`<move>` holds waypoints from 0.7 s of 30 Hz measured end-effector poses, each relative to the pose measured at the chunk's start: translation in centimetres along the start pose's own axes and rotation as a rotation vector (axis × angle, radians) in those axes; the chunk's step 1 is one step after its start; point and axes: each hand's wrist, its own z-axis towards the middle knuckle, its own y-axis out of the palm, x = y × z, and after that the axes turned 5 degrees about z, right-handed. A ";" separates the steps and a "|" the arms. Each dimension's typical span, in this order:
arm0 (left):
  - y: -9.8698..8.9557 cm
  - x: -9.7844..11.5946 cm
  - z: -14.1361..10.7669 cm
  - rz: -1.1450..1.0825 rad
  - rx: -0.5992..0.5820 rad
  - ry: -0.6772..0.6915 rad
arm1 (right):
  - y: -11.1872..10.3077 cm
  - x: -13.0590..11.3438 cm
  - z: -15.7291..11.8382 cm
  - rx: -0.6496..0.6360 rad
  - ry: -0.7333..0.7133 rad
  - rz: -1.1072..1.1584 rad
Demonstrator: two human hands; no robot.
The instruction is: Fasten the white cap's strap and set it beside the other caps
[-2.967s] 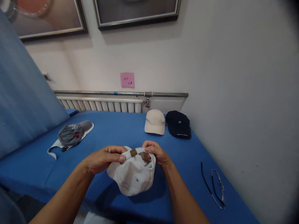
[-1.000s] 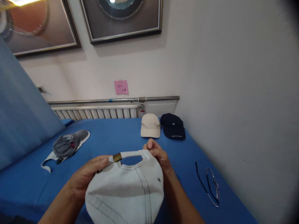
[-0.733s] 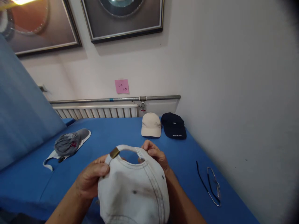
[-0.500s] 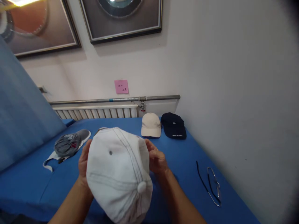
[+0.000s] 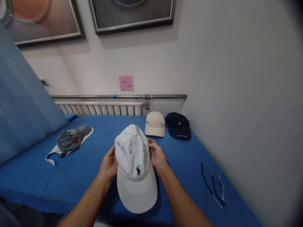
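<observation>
Probably light, soft in the crown (image 5: 129, 160) and firmer at the brim (image 5: 137, 195), the white cap (image 5: 134, 170) over the near middle of the blue surface (image 5: 184, 176) should handle best by its sides, where fingers of the left hand (image 5: 109, 162) and right hand (image 5: 156, 154) grip it.

The white cap (image 5: 136, 167) partly hides left hand (image 5: 109, 164) and right hand (image 5: 157, 154); the navy cap's (image 5: 176, 119) lettering (image 5: 183, 136) is illegible.

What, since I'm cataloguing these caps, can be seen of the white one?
The white cap looks like stitched fabric, with a top button, eyelets, grayish seams and a dark rider emblem above its curved brim. It is crown up, brim sloping toward the person, over the blue cover, with the left hand and right hand holding its sides.
</observation>
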 end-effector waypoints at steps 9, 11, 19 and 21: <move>-1.2 1.2 3.7 -0.089 -0.030 0.007 | -2.4 0.8 2.3 0.154 -0.048 0.017; -1.6 1.4 4.6 -0.101 -0.041 0.002 | -2.7 0.7 2.7 0.166 -0.079 0.023; -0.6 1.5 9.9 -0.095 -0.135 -0.080 | -3.0 -0.4 4.0 0.190 -0.123 -0.029; -0.6 1.6 11.3 -0.104 -0.190 -0.093 | -2.8 -0.5 4.1 0.186 -0.127 -0.060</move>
